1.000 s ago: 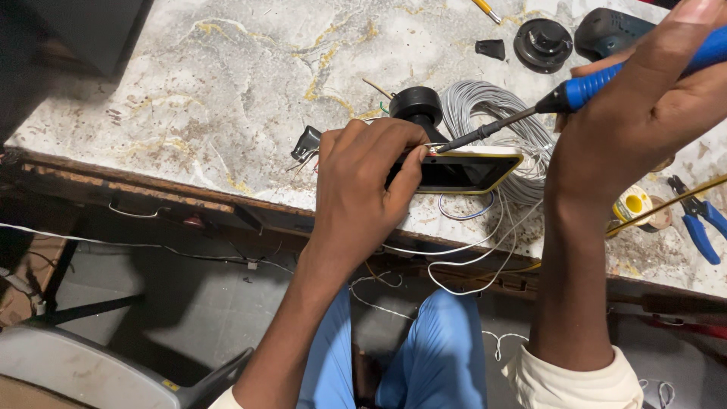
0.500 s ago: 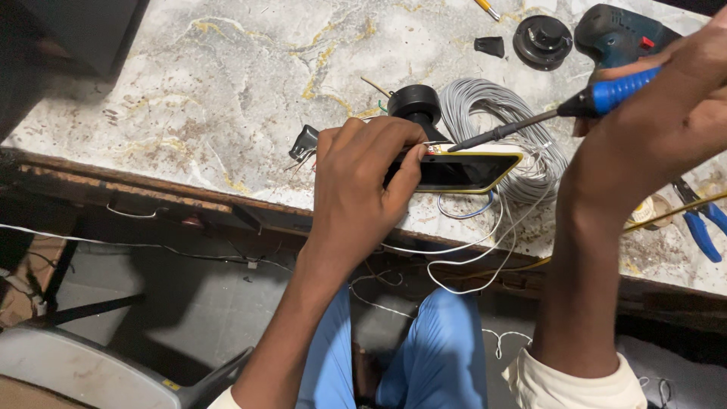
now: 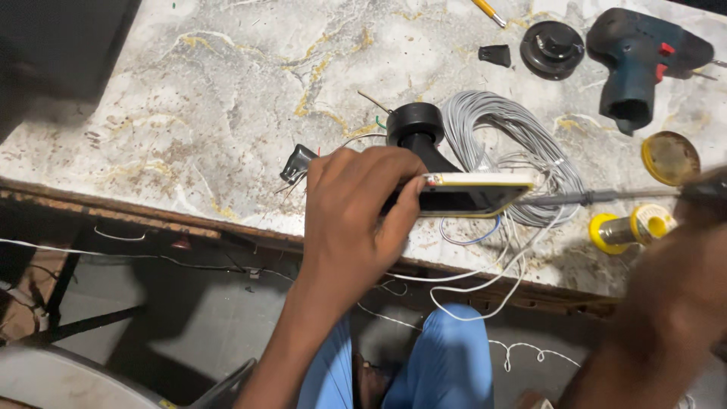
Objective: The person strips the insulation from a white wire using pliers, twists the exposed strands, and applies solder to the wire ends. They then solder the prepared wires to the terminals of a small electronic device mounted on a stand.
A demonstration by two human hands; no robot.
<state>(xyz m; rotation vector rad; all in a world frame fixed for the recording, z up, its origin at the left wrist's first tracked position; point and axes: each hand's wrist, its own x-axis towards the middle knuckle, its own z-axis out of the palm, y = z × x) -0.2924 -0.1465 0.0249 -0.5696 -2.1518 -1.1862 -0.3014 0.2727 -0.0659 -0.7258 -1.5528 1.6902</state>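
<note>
The right hand (image 3: 681,303) drops from the upper right to the lower right of the frame, and its screwdriver (image 3: 606,197) now lies level, tip at the phone (image 3: 473,193).

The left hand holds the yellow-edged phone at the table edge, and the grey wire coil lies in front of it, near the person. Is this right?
Not quite. In the head view the left hand does hold the phone at the table edge, but the grey wire coil lies behind the phone, farther from the person.
</note>
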